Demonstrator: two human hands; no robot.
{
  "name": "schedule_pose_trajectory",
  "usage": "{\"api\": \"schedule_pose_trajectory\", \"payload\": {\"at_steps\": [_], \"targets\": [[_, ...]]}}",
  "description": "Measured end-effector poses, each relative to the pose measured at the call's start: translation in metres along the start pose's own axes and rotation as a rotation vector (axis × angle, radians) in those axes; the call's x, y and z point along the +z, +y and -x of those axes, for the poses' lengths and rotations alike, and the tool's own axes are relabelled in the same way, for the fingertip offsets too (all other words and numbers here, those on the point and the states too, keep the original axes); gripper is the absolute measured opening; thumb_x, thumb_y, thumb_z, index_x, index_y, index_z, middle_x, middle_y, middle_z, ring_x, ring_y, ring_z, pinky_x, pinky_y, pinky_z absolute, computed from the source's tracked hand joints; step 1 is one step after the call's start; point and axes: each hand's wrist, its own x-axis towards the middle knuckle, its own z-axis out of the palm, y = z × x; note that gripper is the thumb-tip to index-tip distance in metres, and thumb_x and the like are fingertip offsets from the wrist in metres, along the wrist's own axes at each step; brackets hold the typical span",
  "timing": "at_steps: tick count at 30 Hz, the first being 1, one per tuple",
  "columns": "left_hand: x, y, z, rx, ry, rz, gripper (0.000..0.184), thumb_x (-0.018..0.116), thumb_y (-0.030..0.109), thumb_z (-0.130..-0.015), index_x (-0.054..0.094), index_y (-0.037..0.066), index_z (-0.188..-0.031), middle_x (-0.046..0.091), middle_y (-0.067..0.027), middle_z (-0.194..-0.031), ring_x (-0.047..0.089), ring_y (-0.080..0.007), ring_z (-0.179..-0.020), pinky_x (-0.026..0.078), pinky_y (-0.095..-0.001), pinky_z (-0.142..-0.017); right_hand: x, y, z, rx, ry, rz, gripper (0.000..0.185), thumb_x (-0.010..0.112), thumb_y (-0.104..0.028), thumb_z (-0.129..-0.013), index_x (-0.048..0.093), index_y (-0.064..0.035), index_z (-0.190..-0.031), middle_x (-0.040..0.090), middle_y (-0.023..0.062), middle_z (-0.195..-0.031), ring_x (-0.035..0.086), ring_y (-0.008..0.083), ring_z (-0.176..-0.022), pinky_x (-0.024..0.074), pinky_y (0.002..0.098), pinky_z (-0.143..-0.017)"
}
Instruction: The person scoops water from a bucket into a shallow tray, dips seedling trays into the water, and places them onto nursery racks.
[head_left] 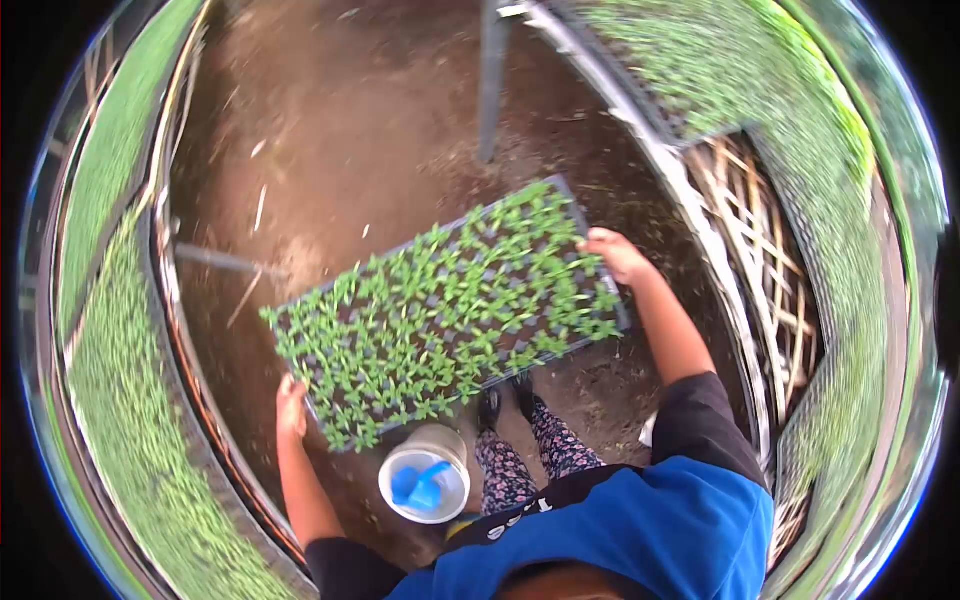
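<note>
A wide seedling tray [450, 300] full of small green plants hangs in front of me above the dirt floor, tilted so that its right end is farther away. My left hand [291, 405] grips the tray's near left edge, with its fingers partly hidden by the rim. At the opposite short end, my right hand [616, 254] is closed on the right edge. Dark cells show between the seedlings.
Below the tray's near edge stands a white bucket [425, 476] holding blue items [420, 486]. Benches with green seedlings [140, 400] run along the left, and more seedlings [850, 300] along the right. A slatted bench gap [755, 260] and a grey post [490, 85] also show.
</note>
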Motion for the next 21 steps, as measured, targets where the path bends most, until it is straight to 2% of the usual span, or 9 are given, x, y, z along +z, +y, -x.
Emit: {"api": "schedule_pose_trajectory", "payload": {"at_steps": [1,3,4,5,6,8,10,14,21], "targets": [[-0.009,-0.031,-0.024,-0.021,0.099,-0.104,0.016,0.051,0.006,-0.077,0.048,0.006,-0.092,0.051,-0.0016,-0.086,0.047,-0.0103,-0.08,0.037,-0.0266,-0.073,-0.017,0.033,-0.015,-0.194,0.052,0.24,0.009,0.057,-0.012,-0.071,0.051,-0.0065,-0.067,0.05,0.0007,-0.063,0.049,0.0124,-0.057,0.0412,0.0311,-0.051],[0.056,-0.042,-0.037,0.062,-0.085,-0.124,0.015,0.054,0.004,-0.075,0.04,0.009,-0.074,0.043,0.0022,-0.07,0.042,-0.0108,-0.067,0.036,-0.0262,-0.061,0.005,0.071,-0.023,-0.273,0.288,0.857,0.017,0.057,-0.018,-0.064,0.053,-0.0011,-0.062,0.052,0.009,-0.056,0.052,0.0186,-0.054,0.0431,0.0331,-0.055],[0.074,-0.062,-0.057,0.16,-0.028,-0.449,0.024,0.055,0.003,-0.074,0.032,0.009,-0.069,0.033,0.0024,-0.068,0.034,-0.0105,-0.063,0.032,-0.0255,-0.057,0.024,0.105,-0.029,-0.402,0.42,1.01,0.019,0.055,-0.019,-0.06,0.054,-0.0001,-0.062,0.052,0.0132,-0.053,0.052,0.0264,-0.052,0.0441,0.0349,-0.056],[0.118,-0.059,-0.047,0.207,0.006,-0.592,0.025,0.055,0.002,-0.073,0.031,0.009,-0.069,0.03,0.0012,-0.069,0.029,-0.0119,-0.063,0.03,-0.0258,-0.056,0.043,0.125,-0.023,-0.265,0.43,0.877,0.018,0.052,-0.016,-0.059,0.056,-0.001,-0.067,0.056,0.015,-0.069,0.055,0.0304,-0.065,0.0448,0.0364,-0.064],[0.132,-0.074,-0.063,0.229,-0.087,-0.523,0.026,0.055,0.002,-0.072,0.03,0.008,-0.068,0.03,0.0006,-0.07,0.029,-0.0128,-0.063,0.03,-0.0278,-0.055,0.059,0.135,0.0,-0.162,0.552,0.835,0.02,0.051,-0.014,-0.059,0.056,-0.002,-0.075,0.054,0.0165,-0.085,0.053,0.0294,-0.083,0.0436,0.0366,-0.072],[0.151,-0.07,-0.054,0.27,-0.078,-0.656,0.027,0.056,0.001,-0.069,0.03,0.007,-0.066,0.031,-0.0004,-0.067,0.029,-0.014,-0.061,0.031,-0.0294,-0.055,0.053,0.163,0.045,-0.159,0.601,0.664,0.027,0.05,-0.01,-0.064,0.055,-0.002,-0.089,0.048,0.0189,-0.102,0.049,0.0328,-0.095,0.0395,0.0367,-0.082],[0.156,-0.066,-0.053,0.327,-0.169,-0.797,0.026,0.056,0.002,-0.069,0.031,0.006,-0.065,0.03,-0.0005,-0.063,0.028,-0.0141,-0.059,0.031,-0.0297,-0.053,0.028,0.193,0.101,-0.34,0.758,0.612,0.024,0.05,-0.009,-0.062,0.054,-0.0004,-0.084,0.049,0.0187,-0.098,0.048,0.0327,-0.095,0.0389,0.0359,-0.082],[0.203,-0.047,0.019,0.436,-0.337,-0.979,0.025,0.056,0.003,-0.07,0.032,0.006,-0.064,0.034,-0.0013,-0.062,0.029,-0.0145,-0.056,0.031,-0.0305,-0.051,-0.004,0.243,0.245,-0.376,0.984,0.519,0.017,0.053,-0.013,-0.061,0.051,-0.0005,-0.071,0.052,0.0163,-0.084,0.049,0.0306,-0.087,0.0403,0.0372,-0.076],[0.347,-0.136,0.144,0.728,-0.945,-1.084,0.029,0.061,0.011,-0.068,0.034,0.005,-0.061,0.032,-0.0002,-0.058,0.03,-0.0132,-0.054,0.03,-0.0292,-0.05,0.031,0.374,0.491,-0.199,1.48,0.285,0.014,0.055,-0.009,-0.062,0.047,-0.0004,-0.07,0.048,0.0125,-0.091,0.049,0.0274,-0.086,0.0402,0.0336,-0.074]]}}
